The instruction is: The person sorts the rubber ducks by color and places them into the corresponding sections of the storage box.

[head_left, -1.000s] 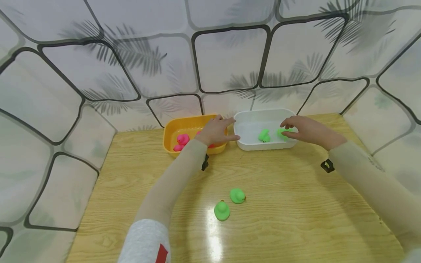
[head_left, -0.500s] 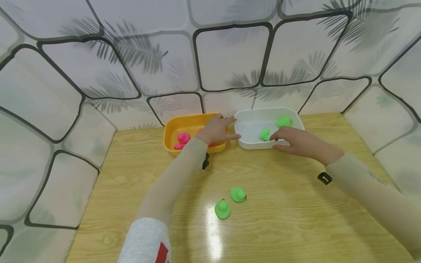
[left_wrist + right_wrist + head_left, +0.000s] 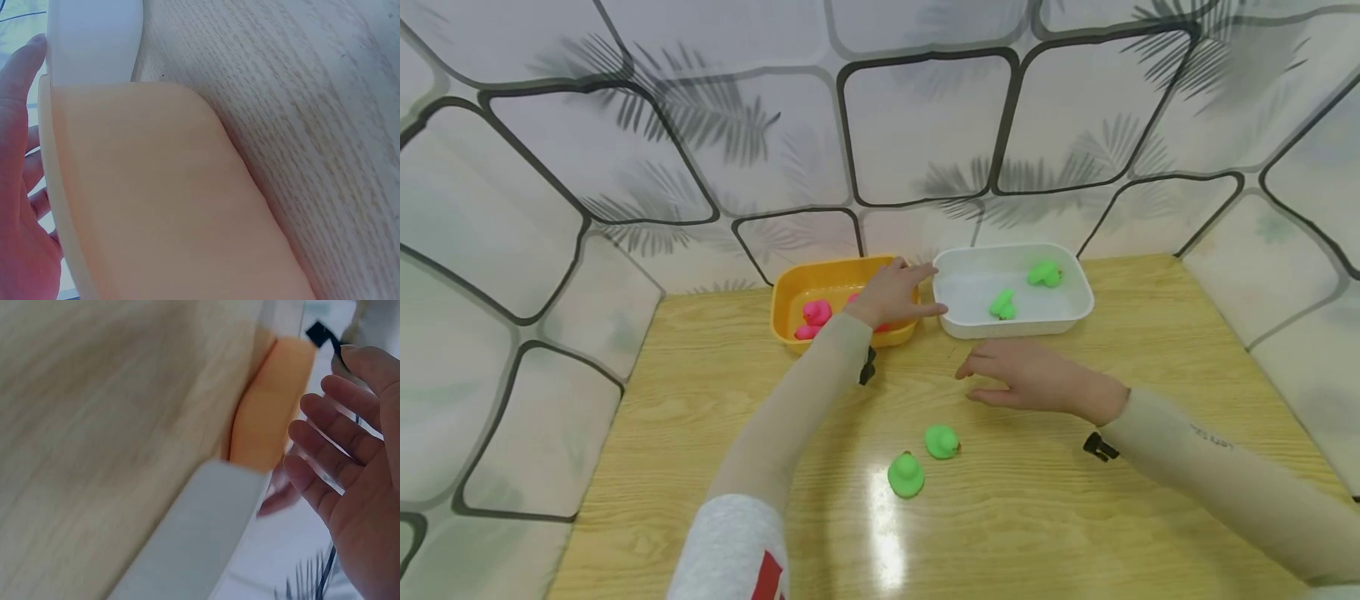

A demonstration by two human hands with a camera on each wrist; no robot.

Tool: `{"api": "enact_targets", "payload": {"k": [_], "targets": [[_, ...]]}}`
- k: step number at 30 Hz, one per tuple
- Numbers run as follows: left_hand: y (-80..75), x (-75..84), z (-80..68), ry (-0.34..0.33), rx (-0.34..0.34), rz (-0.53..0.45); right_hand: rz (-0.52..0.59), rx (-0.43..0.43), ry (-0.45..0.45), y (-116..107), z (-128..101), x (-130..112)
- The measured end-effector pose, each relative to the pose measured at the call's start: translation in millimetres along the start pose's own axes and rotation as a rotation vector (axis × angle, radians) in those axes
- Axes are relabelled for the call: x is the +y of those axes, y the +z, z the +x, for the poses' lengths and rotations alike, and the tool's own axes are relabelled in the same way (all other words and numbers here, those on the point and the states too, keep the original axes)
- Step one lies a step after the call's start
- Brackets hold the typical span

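Observation:
My left hand [image 3: 895, 296] lies over the right side of the orange-yellow plastic tub [image 3: 827, 271], its fingertips reaching the left rim of the white tub [image 3: 1015, 329]. Its fingers look extended, and nothing is seen gripped in the left wrist view. Pink rubber ducks [image 3: 817, 312] sit in the orange-yellow tub, partly hidden by the left arm. Two green ducks [image 3: 1045, 273] lie inside the white tub. In front of that tub, my right hand [image 3: 1033, 375] hovers over the table with loose, spread fingers and holds nothing. Two more green ducks lie nearby: one duck [image 3: 942, 442] and another duck [image 3: 906, 476].
The tubs stand side by side at the back of the wood-grain table [image 3: 760, 500]. A patterned cloth wall [image 3: 925, 125] rises behind them and along both sides. Black straps [image 3: 1101, 447] hang at the wrists.
My right hand has left the white tub, moving toward me and leftward over the table. The green duck formerly beneath its fingers now shows in the tub. My left hand stays put.

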State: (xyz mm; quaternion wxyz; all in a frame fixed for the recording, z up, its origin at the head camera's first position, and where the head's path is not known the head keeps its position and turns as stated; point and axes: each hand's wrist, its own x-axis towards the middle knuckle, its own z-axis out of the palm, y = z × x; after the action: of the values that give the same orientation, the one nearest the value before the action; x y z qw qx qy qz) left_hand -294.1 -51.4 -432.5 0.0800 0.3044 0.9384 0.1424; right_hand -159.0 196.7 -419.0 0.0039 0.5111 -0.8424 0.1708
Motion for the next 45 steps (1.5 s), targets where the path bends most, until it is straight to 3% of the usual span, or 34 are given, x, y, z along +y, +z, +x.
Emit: {"api": "enact_targets", "payload": {"k": [12,22,35,45], "targets": [[-0.4,-0.5,-1.8,0.013,0.004,-0.028,-0.014,-0.077,-0.228,47.3,31.4,-49.8],[0.5,1.3,-1.4,0.017,0.002,-0.023,-0.018,-0.19,-0.216,65.2,40.2,-67.9],[2.2,-1.7,0.1,0.007,0.002,-0.039,-0.061,-0.172,-0.252,71.5,37.5,-67.0],[1.2,-0.8,-0.7,0.007,-0.003,-0.035,-0.038,-0.145,-0.212,50.3,35.7,-64.5]]}}
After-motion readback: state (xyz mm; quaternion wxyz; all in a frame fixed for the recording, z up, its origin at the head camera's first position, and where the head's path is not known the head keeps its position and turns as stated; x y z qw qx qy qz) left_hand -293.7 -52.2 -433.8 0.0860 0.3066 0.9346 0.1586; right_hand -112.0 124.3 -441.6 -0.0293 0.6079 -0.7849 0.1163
